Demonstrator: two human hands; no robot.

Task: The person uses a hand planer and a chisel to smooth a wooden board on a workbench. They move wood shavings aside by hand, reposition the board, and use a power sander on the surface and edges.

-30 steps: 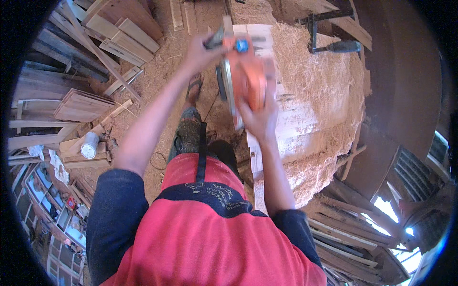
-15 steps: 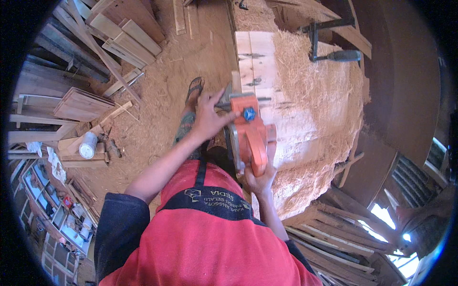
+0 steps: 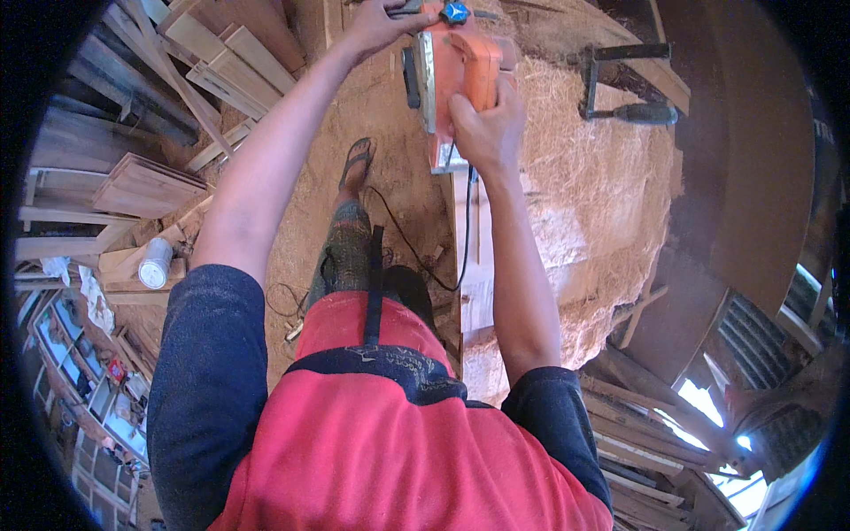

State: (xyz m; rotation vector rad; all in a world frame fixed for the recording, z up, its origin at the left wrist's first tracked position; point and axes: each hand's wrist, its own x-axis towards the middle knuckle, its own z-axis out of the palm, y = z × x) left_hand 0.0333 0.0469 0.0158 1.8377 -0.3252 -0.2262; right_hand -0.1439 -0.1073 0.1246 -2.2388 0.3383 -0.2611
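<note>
Head view: right hand [image 3: 493,133] grips the planer [image 3: 479,73]; left hand [image 3: 372,31] touches its front, grip unclear. Cord [image 3: 467,232] looped below the right hand could snag, jerking the planer.

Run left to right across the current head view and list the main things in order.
White cylindrical container → left hand → orange power planer → dark crank handle → grey corrugated sheet. The right hand overlaps the planer, so it's left out.
</note>
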